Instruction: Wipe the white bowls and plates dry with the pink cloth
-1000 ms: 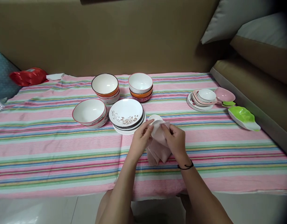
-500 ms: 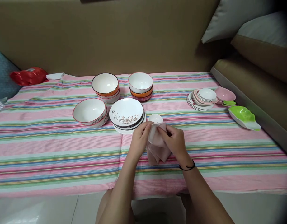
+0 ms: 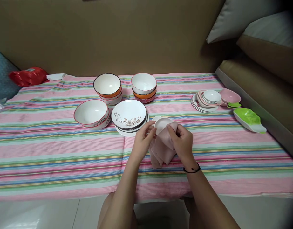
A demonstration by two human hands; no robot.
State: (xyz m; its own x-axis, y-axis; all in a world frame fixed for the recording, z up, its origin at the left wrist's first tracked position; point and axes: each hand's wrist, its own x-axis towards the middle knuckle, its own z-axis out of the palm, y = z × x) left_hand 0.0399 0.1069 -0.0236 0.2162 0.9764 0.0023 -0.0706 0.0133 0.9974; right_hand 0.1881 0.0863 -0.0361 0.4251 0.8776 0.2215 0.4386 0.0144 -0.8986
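Observation:
My left hand (image 3: 144,136) pinches the left rim of a small white dish (image 3: 162,123), which is tilted toward me. A pale pink cloth (image 3: 164,144) covers the dish's lower right part and hangs down in folds to the striped tablecloth. At the dish's right edge my right hand (image 3: 183,141) is closed on the cloth, its thumb pressing from the front. Just behind the held dish, the rim of another small white dish (image 3: 157,118) shows; most of it is hidden. Close by on the left stands a stack of white plates (image 3: 129,111), the top one with a brown flower pattern.
Stacked bowls (image 3: 107,85) stand behind the plates, with more bowls (image 3: 144,83) beside them and others (image 3: 90,113) at left. Small dishes (image 3: 211,96), a pink bowl (image 3: 229,96) and a green leaf-shaped dish (image 3: 248,118) lie right. A red bundle (image 3: 29,76) sits far left.
The small dish in my hands has turned, so its white inside now faces me. My right hand has shifted slightly right with the cloth, uncovering the dish's upper left.

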